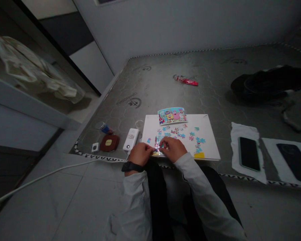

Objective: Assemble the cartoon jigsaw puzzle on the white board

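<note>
A jigsaw section (pixel 157 139), light blue with red and partly hidden at its near end, lies at the near edge of a white board (pixel 209 134), left of centre; loose pieces (pixel 176 130), mostly light blue, some pink, scatter beyond and rightward

The grey mattress (pixel 155 93) has a faint hexagon pattern and black-and-white edging. On the white board (pixel 207 129), pieces (pixel 202 140) are blue and pink, and a yellow patch (pixel 199 155) marks the near edge. The brown case (pixel 109 143) sits by the mattress's near left corner.
</note>
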`<state>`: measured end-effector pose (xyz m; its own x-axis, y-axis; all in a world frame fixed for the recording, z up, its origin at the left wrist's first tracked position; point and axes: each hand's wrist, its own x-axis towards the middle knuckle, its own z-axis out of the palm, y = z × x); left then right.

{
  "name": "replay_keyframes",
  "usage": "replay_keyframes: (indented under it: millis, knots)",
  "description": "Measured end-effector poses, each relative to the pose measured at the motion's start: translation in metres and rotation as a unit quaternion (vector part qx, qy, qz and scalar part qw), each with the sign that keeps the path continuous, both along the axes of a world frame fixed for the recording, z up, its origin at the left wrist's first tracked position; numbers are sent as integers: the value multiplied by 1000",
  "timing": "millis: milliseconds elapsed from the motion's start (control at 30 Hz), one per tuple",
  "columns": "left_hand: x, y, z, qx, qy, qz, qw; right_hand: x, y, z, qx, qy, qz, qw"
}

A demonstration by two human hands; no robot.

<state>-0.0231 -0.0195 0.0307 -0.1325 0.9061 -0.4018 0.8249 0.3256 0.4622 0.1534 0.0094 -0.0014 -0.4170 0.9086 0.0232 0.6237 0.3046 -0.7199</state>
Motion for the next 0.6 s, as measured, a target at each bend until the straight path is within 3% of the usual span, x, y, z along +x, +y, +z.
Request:
replay_keyframes:
  millis: [167, 433, 600]
  knots:
    - [1, 0, -2, 3, 35, 12, 999, -6, -2, -5, -14, -23, 3, 1000]
    - [0, 1, -3, 0, -3, -20, 1000, -6, -1, -3, -16, -42, 19, 999]
    - [7, 1, -1, -13, 27, 4, 1000, -5, -2, 0, -17, -56, 22, 998]
